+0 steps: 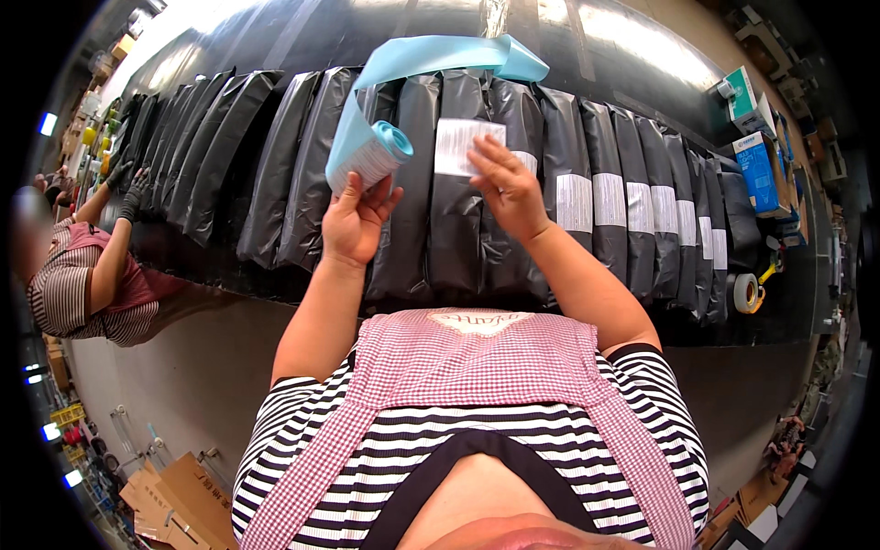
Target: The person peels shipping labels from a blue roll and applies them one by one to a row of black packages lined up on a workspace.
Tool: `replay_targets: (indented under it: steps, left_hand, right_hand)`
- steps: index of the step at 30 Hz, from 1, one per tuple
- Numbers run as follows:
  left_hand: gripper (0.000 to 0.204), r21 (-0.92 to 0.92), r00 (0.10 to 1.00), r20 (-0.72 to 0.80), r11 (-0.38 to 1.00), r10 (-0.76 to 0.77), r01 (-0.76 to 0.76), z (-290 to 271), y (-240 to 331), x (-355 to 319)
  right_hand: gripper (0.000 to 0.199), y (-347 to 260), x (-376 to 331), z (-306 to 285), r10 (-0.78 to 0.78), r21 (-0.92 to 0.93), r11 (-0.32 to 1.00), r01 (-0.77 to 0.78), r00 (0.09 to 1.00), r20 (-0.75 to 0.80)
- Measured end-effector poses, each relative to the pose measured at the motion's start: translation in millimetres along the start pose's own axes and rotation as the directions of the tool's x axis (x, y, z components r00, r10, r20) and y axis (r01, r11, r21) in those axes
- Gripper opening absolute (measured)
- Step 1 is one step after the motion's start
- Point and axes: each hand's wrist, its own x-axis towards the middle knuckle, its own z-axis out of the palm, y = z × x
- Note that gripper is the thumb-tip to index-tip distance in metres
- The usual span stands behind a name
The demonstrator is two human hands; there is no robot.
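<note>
My left hand [358, 218] is closed around the lower end of a roll of labels [371, 158], white with print outside and light blue backing inside. A long light blue backing strip [403, 57] loops from the roll across the tops of the packages. My right hand [510, 188] has its fingers stretched over the right side of a white label [458, 147] on a black plastic package [456, 220]. Whether the label lies fully flat is hard to tell. Labelled black packages [611, 247] stand in a row to the right; unlabelled ones [293, 165] stand to the left.
A co-worker [92, 266] in dark gloves handles packages at the far left. On the right lie a tape roll [745, 292] with a yellow dispenser, a blue box [761, 174] and a green-white box [747, 101]. The dark table [632, 69] extends behind the row.
</note>
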Motion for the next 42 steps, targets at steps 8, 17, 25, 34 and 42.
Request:
replay_targets:
  steps: [8,17,25,34,42]
  left_hand:
    - [0.038,0.058,0.999,-0.029,0.998,0.033,-0.032,-7,-11,5]
    - [0.035,0.158,0.995,-0.025,0.983,0.098,-0.093,-24,1,12]
    - [0.04,0.178,0.991,-0.037,0.977,0.127,-0.118,-20,-5,9]
    - [0.042,0.188,0.989,-0.033,0.973,0.142,-0.133,-27,-4,10]
    - [0.039,0.196,0.988,-0.011,0.969,0.153,-0.147,-29,-8,11]
  right_hand:
    - [0.035,2,-9,13,-0.015,-0.104,0.994,0.029,0.991,0.131]
    - [0.034,7,-20,26,0.055,-0.233,0.973,0.004,0.967,0.248]
    - [0.038,-37,21,31,0.177,-0.299,0.952,-0.074,0.926,0.334]
    - [0.089,0,3,63,0.402,-0.501,0.839,-0.214,0.863,0.305]
    - [0.068,-19,17,62,0.384,-0.641,0.767,0.019,0.787,0.483]
